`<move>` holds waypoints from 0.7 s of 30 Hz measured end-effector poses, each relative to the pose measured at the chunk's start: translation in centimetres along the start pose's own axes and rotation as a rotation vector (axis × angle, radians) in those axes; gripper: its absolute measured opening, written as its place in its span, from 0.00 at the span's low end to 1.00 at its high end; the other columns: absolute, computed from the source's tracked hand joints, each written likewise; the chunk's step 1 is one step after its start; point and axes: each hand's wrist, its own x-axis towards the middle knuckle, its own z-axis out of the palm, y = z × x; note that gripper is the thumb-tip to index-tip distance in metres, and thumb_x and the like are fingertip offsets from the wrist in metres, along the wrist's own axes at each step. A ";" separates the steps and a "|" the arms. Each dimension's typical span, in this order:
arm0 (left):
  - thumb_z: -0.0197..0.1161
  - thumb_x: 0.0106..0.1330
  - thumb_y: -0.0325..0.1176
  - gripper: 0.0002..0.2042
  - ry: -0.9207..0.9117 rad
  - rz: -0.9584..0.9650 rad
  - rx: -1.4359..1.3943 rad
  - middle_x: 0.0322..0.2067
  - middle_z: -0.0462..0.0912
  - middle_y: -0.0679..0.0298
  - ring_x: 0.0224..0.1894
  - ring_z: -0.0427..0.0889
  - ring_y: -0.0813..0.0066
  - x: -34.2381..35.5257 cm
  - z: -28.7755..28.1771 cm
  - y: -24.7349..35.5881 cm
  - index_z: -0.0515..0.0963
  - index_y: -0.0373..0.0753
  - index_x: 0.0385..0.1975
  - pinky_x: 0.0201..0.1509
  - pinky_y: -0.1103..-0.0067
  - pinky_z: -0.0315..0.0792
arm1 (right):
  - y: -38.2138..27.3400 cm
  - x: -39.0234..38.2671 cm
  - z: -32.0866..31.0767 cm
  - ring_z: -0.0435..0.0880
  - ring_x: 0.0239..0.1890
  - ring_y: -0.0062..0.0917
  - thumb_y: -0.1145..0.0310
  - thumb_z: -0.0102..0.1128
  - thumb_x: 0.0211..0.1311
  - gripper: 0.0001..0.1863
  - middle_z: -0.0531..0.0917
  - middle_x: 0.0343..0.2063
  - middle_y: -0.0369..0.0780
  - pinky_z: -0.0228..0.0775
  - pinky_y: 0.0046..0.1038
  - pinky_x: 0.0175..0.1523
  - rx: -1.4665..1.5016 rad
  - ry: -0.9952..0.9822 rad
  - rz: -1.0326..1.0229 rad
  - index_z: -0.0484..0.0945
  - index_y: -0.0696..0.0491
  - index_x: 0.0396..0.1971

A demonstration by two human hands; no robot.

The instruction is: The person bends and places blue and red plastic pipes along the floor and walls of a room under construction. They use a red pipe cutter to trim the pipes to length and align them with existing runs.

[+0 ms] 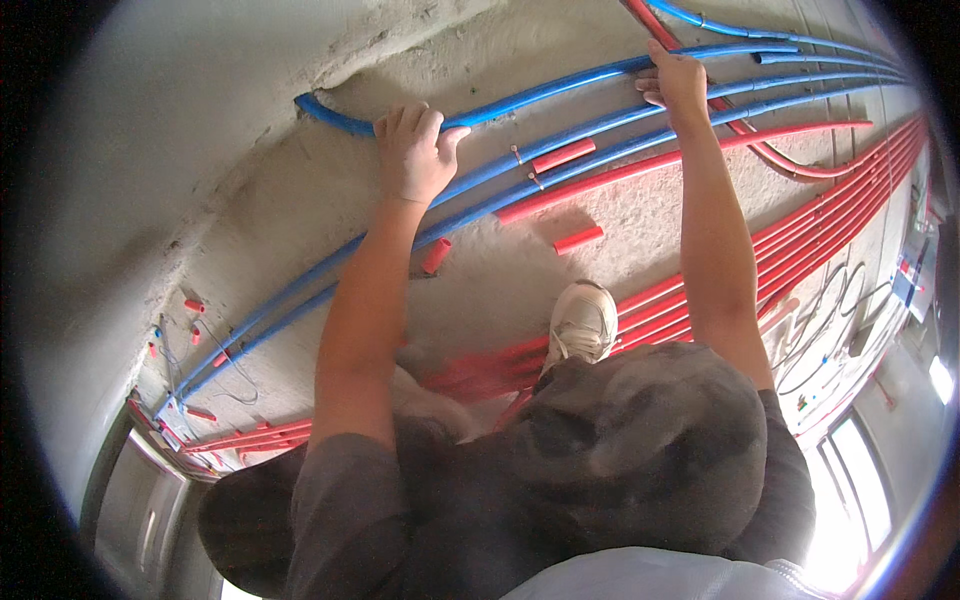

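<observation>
A blue conduit pipe [560, 88] comes from a broken notch at the foot of the wall and runs to the right, bowed along the floor. My left hand [415, 150] is closed over it near its left, bent end, with the thumb lying along the pipe. Farther right, my right hand [677, 82] grips the same pipe, which passes between thumb and fingers. Two more blue pipes [590, 128] lie just nearer to me, roughly alongside. A red pipe [640, 172] and short red pipe pieces [578, 240] rest on the concrete below my hands.
Several parallel red pipes [800, 245] cross the floor nearer my body. My shoe [583, 320] stands beside them. A curved red pipe [775, 155] passes under the blue ones. Dark cables [815, 330] lie at the right, thin wires [235, 375] at the left. The bare wall [170, 130] rises at left.
</observation>
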 end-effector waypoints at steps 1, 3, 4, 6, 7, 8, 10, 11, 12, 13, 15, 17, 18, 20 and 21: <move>0.75 0.57 0.40 0.15 0.003 0.000 -0.011 0.33 0.76 0.62 0.43 0.75 0.53 -0.1 0.0 0.0 0.73 0.42 0.26 0.47 0.59 0.66 | 0.9 0.9 0.1 0.88 0.25 0.27 0.56 0.68 0.68 0.21 0.87 0.30 0.45 0.80 0.24 0.26 0.004 -0.005 0.001 0.82 0.64 0.39; 0.74 0.58 0.40 0.15 -0.040 -0.024 0.004 0.33 0.77 0.61 0.43 0.76 0.53 0.1 -0.5 0.2 0.74 0.42 0.26 0.48 0.58 0.66 | 1.9 1.4 0.2 0.88 0.24 0.28 0.60 0.70 0.66 0.19 0.86 0.29 0.46 0.81 0.25 0.25 0.120 0.045 0.004 0.81 0.64 0.40; 0.74 0.58 0.40 0.14 -0.063 -0.043 0.015 0.33 0.77 0.61 0.44 0.76 0.52 0.3 -0.7 0.4 0.74 0.42 0.26 0.48 0.58 0.66 | 2.1 1.6 0.3 0.88 0.23 0.29 0.63 0.71 0.66 0.18 0.86 0.27 0.47 0.81 0.25 0.24 0.229 0.097 0.003 0.81 0.65 0.40; 0.74 0.58 0.40 0.14 -0.116 -0.083 -0.026 0.34 0.78 0.60 0.44 0.76 0.52 -0.1 -1.0 1.5 0.75 0.41 0.27 0.49 0.59 0.66 | 2.6 2.0 -0.3 0.88 0.22 0.30 0.66 0.71 0.64 0.16 0.86 0.26 0.47 0.82 0.27 0.22 0.353 0.133 0.035 0.80 0.65 0.38; 0.75 0.57 0.39 0.14 -0.063 -0.042 -0.074 0.33 0.77 0.60 0.44 0.76 0.52 -0.8 -1.1 2.2 0.75 0.41 0.27 0.49 0.59 0.66 | 2.8 1.6 -0.6 0.87 0.21 0.31 0.67 0.72 0.64 0.15 0.85 0.26 0.47 0.83 0.28 0.22 0.365 0.114 0.073 0.79 0.65 0.37; 0.76 0.56 0.38 0.14 -0.075 -0.067 -0.086 0.34 0.77 0.60 0.44 0.76 0.52 -1.0 -1.1 2.2 0.75 0.41 0.27 0.49 0.59 0.65 | 2.6 1.3 -0.8 0.82 0.17 0.28 0.68 0.70 0.63 0.13 0.82 0.23 0.44 0.77 0.27 0.19 0.407 0.079 0.113 0.78 0.64 0.35; 0.77 0.55 0.36 0.14 -0.095 -0.087 -0.088 0.34 0.77 0.60 0.44 0.76 0.53 -1.0 -1.1 2.3 0.75 0.41 0.27 0.49 0.58 0.65 | 2.0 2.6 -1.8 0.79 0.16 0.25 0.69 0.69 0.63 0.12 0.80 0.21 0.42 0.71 0.26 0.17 0.394 0.042 0.146 0.77 0.62 0.33; 0.77 0.54 0.35 0.14 -0.102 -0.082 -0.077 0.34 0.77 0.60 0.45 0.76 0.53 -0.7 -1.0 2.4 0.75 0.41 0.27 0.49 0.58 0.64 | 2.1 3.0 -2.2 0.77 0.15 0.24 0.69 0.68 0.63 0.11 0.79 0.20 0.41 0.67 0.25 0.16 0.384 0.024 0.162 0.77 0.62 0.32; 0.77 0.54 0.35 0.14 -0.109 -0.076 -0.068 0.34 0.77 0.61 0.45 0.76 0.53 -0.6 -1.0 2.5 0.74 0.41 0.27 0.49 0.58 0.64 | 2.8 3.0 -2.1 0.73 0.14 0.21 0.68 0.66 0.62 0.11 0.76 0.19 0.38 0.58 0.24 0.16 0.409 0.045 0.182 0.75 0.59 0.30; 0.77 0.54 0.35 0.14 -0.108 -0.082 -0.075 0.34 0.77 0.60 0.45 0.76 0.52 -0.8 -1.1 2.3 0.74 0.40 0.27 0.49 0.58 0.64 | 2.4 2.6 -1.6 0.73 0.14 0.21 0.68 0.66 0.62 0.11 0.76 0.19 0.39 0.58 0.24 0.15 0.358 0.067 0.192 0.75 0.58 0.29; 0.77 0.55 0.35 0.14 -0.104 -0.091 -0.091 0.34 0.77 0.60 0.45 0.76 0.52 -1.3 -1.3 2.1 0.74 0.40 0.27 0.49 0.58 0.64 | 1.4 1.0 -0.9 0.72 0.13 0.20 0.68 0.66 0.62 0.11 0.77 0.20 0.39 0.57 0.24 0.15 0.257 0.116 0.210 0.75 0.57 0.28; 0.77 0.55 0.35 0.14 -0.120 -0.090 -0.072 0.34 0.77 0.60 0.44 0.75 0.52 -1.0 -1.2 2.5 0.74 0.40 0.27 0.48 0.57 0.64 | 1.6 1.4 -1.9 0.70 0.12 0.20 0.67 0.68 0.63 0.12 0.77 0.19 0.39 0.54 0.24 0.15 0.245 0.068 0.242 0.76 0.57 0.27; 0.77 0.55 0.35 0.14 -0.135 -0.091 -0.055 0.34 0.77 0.60 0.44 0.75 0.52 -0.9 -1.2 2.8 0.74 0.40 0.27 0.48 0.57 0.64 | 2.0 2.1 -2.9 0.70 0.12 0.20 0.67 0.69 0.64 0.12 0.78 0.19 0.39 0.53 0.25 0.15 0.253 0.019 0.253 0.76 0.57 0.27; 0.76 0.55 0.34 0.14 -0.148 -0.089 -0.034 0.34 0.76 0.60 0.44 0.75 0.52 -0.6 -1.0 3.1 0.74 0.40 0.27 0.48 0.57 0.64 | 2.5 2.6 -3.9 0.70 0.12 0.20 0.66 0.70 0.65 0.13 0.78 0.19 0.40 0.52 0.25 0.15 0.282 -0.058 0.230 0.76 0.57 0.27; 0.76 0.55 0.34 0.14 -0.147 -0.090 -0.027 0.33 0.76 0.60 0.44 0.75 0.52 -0.9 -0.9 3.0 0.73 0.40 0.27 0.48 0.57 0.64 | 3.2 2.7 -4.0 0.70 0.12 0.20 0.65 0.70 0.66 0.14 0.78 0.19 0.40 0.52 0.25 0.15 0.302 -0.089 0.200 0.76 0.57 0.27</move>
